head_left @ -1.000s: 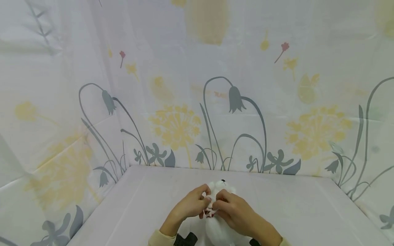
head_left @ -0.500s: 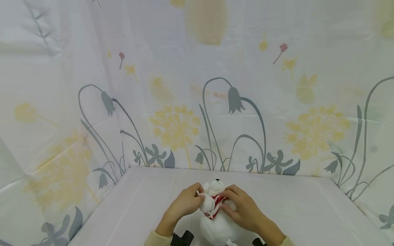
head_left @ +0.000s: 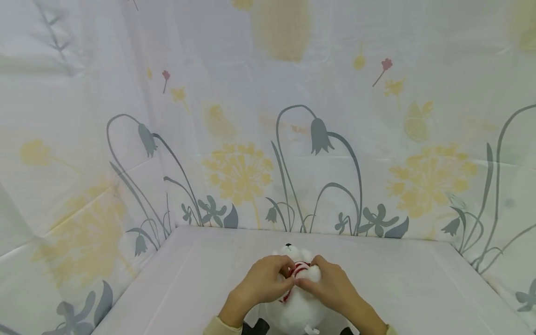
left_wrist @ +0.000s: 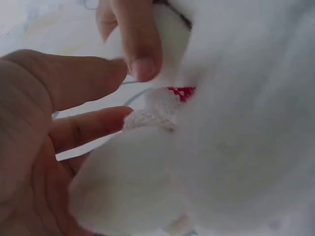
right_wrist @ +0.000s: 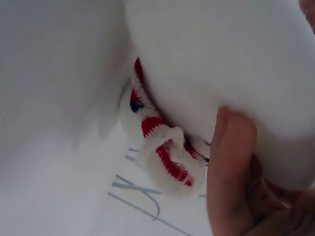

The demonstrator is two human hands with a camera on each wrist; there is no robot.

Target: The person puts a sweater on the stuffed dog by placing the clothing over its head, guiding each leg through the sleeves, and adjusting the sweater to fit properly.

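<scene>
On the left, the left hand [head_left: 264, 281] is lying at the toy's side. Its thumb is standing apart from the nearest finger, which is touching the knit; whether the other fingers are gripping the left limb [left_wrist: 128, 182] beside the palm, I cannot tell.

In the middle, the white plush bear [head_left: 289, 314] is apparently resting on the counter [head_left: 209, 260], between the two hands. It is looking light and soft, so it is probably yielding under pressure and hardly slipping. Its round body is offering the broadest hold. The striped scarf [head_left: 299, 266] is passing below the head; the knit is looking stretchy and easy to snag, so pinching the whole band is seeming wiser than pulling a loop. The small tag [head_left: 311, 329] is looking too weak for pulling.

On the right, the right hand [head_left: 332, 284] is holding the right limb [head_left: 312, 273], its thumb pressing the fur and its fingers curling behind.
</scene>
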